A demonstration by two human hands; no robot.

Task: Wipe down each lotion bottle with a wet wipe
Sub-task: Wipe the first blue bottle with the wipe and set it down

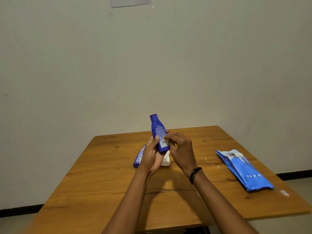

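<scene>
A dark blue lotion bottle (157, 130) is held above the table, cap end up and tilted slightly left. My left hand (151, 157) grips its lower body from the left. My right hand (181, 150) presses a small white wet wipe (164, 141) against the bottle's printed label. A second blue bottle (139, 157) lies on the table behind my left hand, partly hidden. A white bottle (166, 160) lies beneath my hands, mostly hidden.
A blue pack of wet wipes (244, 171) lies on the right side of the wooden table (104, 181), its flap peeled back. A plain wall stands just behind the table. A black band circles my right wrist.
</scene>
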